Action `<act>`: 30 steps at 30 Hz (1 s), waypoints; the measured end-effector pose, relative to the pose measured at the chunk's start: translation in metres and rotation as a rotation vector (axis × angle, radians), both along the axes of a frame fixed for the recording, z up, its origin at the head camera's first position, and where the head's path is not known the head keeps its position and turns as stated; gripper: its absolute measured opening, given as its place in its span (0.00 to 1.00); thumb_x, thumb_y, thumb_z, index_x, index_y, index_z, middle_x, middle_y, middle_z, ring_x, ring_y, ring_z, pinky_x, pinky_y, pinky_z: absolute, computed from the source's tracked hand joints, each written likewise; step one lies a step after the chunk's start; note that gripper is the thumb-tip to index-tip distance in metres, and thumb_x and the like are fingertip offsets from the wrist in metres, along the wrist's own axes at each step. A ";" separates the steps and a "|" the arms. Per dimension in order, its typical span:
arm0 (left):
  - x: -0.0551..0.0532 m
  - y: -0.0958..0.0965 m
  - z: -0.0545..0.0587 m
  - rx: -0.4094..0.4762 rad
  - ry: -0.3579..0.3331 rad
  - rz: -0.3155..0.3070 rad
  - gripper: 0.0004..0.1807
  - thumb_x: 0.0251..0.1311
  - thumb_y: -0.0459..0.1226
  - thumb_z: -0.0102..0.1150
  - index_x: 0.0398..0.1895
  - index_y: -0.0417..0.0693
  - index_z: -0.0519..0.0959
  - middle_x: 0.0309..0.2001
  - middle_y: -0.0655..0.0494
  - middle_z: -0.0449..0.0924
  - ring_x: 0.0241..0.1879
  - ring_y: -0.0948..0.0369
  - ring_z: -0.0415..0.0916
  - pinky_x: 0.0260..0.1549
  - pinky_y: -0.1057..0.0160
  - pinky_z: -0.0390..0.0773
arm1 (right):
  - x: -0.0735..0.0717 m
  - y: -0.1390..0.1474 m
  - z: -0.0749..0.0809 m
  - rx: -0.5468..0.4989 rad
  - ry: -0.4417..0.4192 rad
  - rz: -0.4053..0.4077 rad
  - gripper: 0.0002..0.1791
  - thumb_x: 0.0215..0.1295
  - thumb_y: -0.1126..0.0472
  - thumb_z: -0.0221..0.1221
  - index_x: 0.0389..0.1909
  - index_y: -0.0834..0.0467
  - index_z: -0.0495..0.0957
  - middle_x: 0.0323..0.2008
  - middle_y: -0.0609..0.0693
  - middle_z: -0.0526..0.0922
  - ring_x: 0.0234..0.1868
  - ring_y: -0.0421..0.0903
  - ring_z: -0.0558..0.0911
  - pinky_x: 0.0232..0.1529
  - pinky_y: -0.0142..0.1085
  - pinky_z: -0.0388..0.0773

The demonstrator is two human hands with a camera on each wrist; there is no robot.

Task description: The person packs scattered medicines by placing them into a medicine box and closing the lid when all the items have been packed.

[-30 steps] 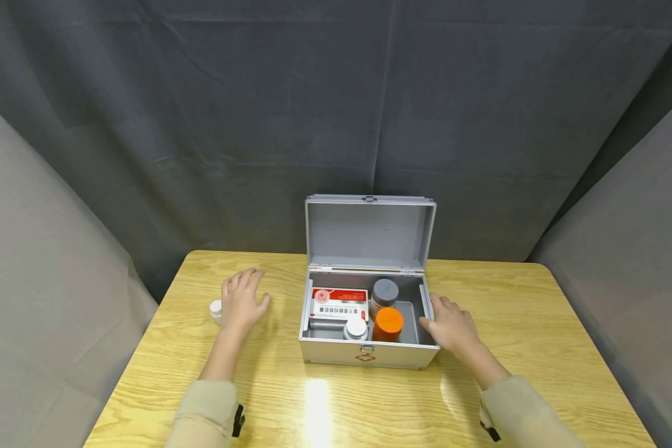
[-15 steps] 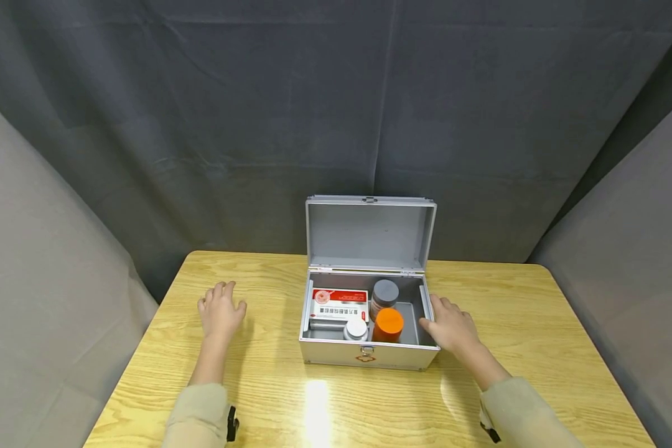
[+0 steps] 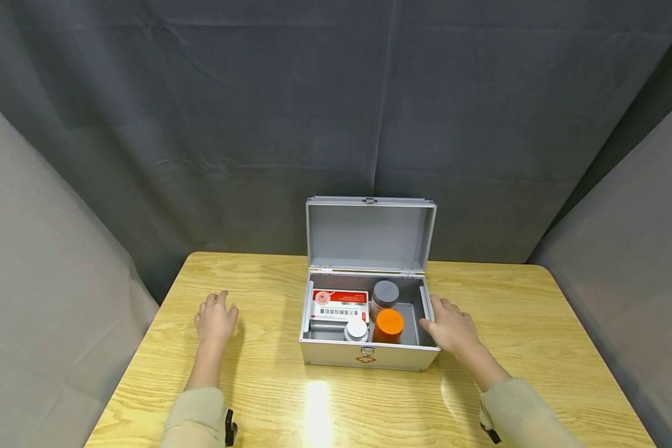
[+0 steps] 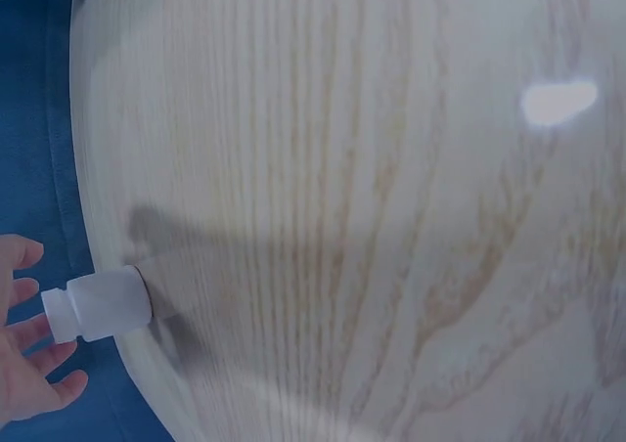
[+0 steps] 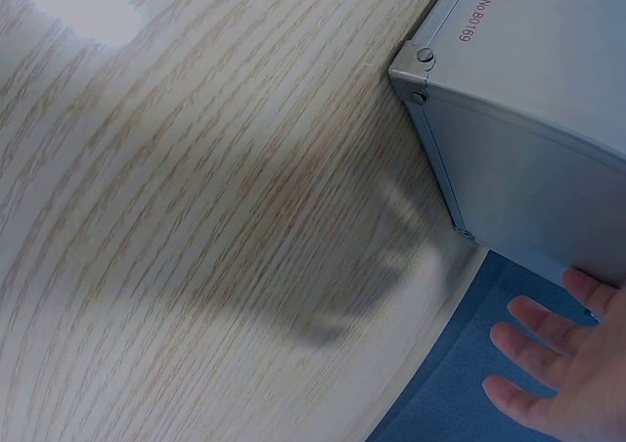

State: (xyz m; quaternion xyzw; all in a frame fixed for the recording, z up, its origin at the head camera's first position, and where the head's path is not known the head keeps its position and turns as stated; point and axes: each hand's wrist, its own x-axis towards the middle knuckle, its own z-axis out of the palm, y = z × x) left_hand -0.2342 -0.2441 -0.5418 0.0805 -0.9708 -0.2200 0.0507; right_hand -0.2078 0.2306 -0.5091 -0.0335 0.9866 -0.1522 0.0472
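Note:
My left hand (image 3: 215, 318) hovers over the left part of the table, fingers loosely bent. In the left wrist view, a small white capped bottle (image 4: 108, 303) stands on the tabletop, its cap close to the fingers (image 4: 29, 290); contact cannot be told. The head view hides this bottle behind the hand. At the right wall of a silver first-aid box (image 3: 336, 354), my right hand (image 3: 455, 326) touches the rim with its thumb. Its other fingers (image 5: 533, 354) are extended and spread outside the wall. The box's lid (image 3: 369, 233) stands raised.
Inside the box are a red-and-white medicine carton (image 3: 340, 306), a white-capped bottle (image 3: 356, 330), an orange-capped bottle (image 3: 389, 325) and a grey-capped bottle (image 3: 385, 292). The wooden table (image 3: 269, 398) ends at a dark curtain (image 3: 246, 155) behind.
My left hand has moved left and slightly toward me, and now covers the white bottle seen beside it earlier. My right hand and the box have stayed put.

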 end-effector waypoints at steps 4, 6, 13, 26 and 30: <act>0.002 -0.001 -0.002 0.026 0.005 0.003 0.27 0.62 0.40 0.46 0.63 0.37 0.61 0.58 0.33 0.60 0.56 0.39 0.58 0.53 0.39 0.59 | 0.000 0.000 -0.001 0.002 0.001 0.002 0.37 0.62 0.46 0.48 0.65 0.66 0.55 0.59 0.69 0.63 0.58 0.67 0.64 0.52 0.64 0.58; 0.003 -0.002 -0.003 0.036 0.008 0.009 0.27 0.62 0.40 0.45 0.62 0.36 0.61 0.58 0.33 0.61 0.56 0.39 0.58 0.53 0.39 0.59 | 0.001 0.000 -0.001 0.001 0.000 0.004 0.37 0.62 0.46 0.47 0.65 0.67 0.55 0.59 0.70 0.63 0.58 0.68 0.64 0.53 0.64 0.58; 0.005 -0.003 -0.004 0.063 0.034 0.022 0.24 0.63 0.38 0.44 0.60 0.35 0.64 0.56 0.32 0.63 0.55 0.38 0.60 0.52 0.39 0.61 | 0.002 0.000 0.001 -0.007 -0.005 0.001 0.37 0.62 0.47 0.48 0.65 0.67 0.54 0.59 0.70 0.63 0.58 0.68 0.63 0.53 0.65 0.57; 0.006 -0.006 -0.009 0.033 0.078 0.014 0.21 0.60 0.33 0.52 0.56 0.33 0.68 0.52 0.32 0.66 0.52 0.39 0.62 0.48 0.40 0.66 | 0.000 0.000 -0.001 -0.004 -0.002 -0.001 0.37 0.62 0.47 0.48 0.65 0.66 0.55 0.59 0.69 0.64 0.58 0.68 0.64 0.53 0.64 0.58; 0.005 -0.006 -0.009 0.033 0.077 0.009 0.21 0.60 0.33 0.52 0.56 0.33 0.68 0.51 0.33 0.66 0.52 0.39 0.62 0.47 0.40 0.66 | 0.000 0.000 -0.001 -0.002 -0.002 -0.001 0.37 0.62 0.47 0.48 0.65 0.67 0.55 0.59 0.69 0.64 0.58 0.67 0.64 0.53 0.64 0.58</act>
